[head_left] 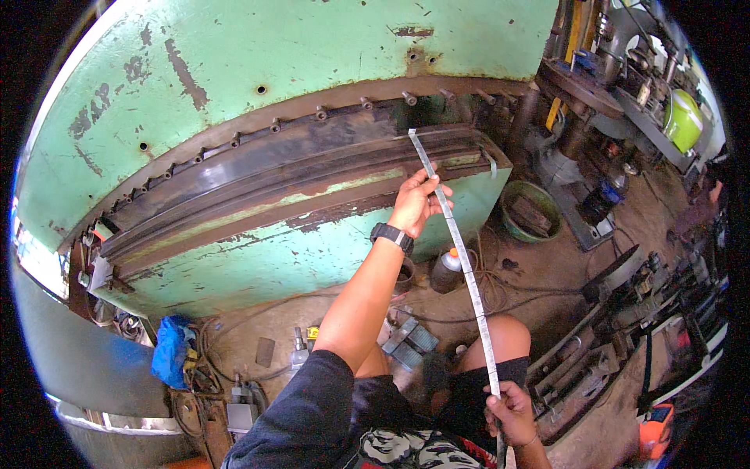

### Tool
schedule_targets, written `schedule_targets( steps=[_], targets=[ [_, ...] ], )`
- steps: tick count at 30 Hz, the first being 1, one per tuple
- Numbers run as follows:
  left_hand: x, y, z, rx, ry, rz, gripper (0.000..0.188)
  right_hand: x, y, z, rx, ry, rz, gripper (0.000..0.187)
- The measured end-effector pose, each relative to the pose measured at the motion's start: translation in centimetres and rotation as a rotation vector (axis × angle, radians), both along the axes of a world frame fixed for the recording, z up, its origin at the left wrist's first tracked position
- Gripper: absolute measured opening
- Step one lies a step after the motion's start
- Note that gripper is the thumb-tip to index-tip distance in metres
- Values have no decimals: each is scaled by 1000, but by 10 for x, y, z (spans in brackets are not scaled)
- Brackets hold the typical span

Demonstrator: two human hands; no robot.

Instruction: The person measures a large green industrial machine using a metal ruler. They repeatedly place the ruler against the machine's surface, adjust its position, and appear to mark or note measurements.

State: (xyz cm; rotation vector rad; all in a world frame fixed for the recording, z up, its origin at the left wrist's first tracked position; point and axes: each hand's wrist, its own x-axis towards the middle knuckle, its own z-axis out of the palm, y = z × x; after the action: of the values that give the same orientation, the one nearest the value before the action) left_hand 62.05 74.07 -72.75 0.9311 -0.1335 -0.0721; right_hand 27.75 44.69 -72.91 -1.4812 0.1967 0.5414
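Note:
A long, narrow, light grey metal strip [466,270] slants from near my lap up to the green machine bed [312,262], its far end over the dark rails [312,168] near the bed's right end. My left hand [416,205], a black watch on its wrist, is closed round the strip's upper part, just in front of the bed's front edge. Lower down, my right hand [514,416] pinches the strip near its lower end, beside my knee. The strip bows slightly between the two hands.
Above the bed hangs a large green plate [312,47] with a row of bolts along its lower edge. A bucket [531,213], a dark bottle with an orange cap [447,271] and cables lie on the floor. Metal stock [594,359] is piled right; a blue bag [173,352] sits left.

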Motion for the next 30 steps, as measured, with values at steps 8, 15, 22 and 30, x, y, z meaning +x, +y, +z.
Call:
schedule_targets(
  steps=[8, 15, 22, 30],
  targets=[
    [-1, 13, -2, -17, 30, 83, 28, 4, -5, -8, 201, 70, -4, 37],
    [13, 10, -11, 119, 88, 244, 16, 8, -5, -11, 541, 354, 45, 51],
    [21, 20, -16, 161, 93, 340, 13, 11, 3, -21, 719, 485, 51, 52],
    [22, 30, -11, 249, 29, 429, 20, 15, 21, -16, 455, 329, 92, 47]
  ],
)
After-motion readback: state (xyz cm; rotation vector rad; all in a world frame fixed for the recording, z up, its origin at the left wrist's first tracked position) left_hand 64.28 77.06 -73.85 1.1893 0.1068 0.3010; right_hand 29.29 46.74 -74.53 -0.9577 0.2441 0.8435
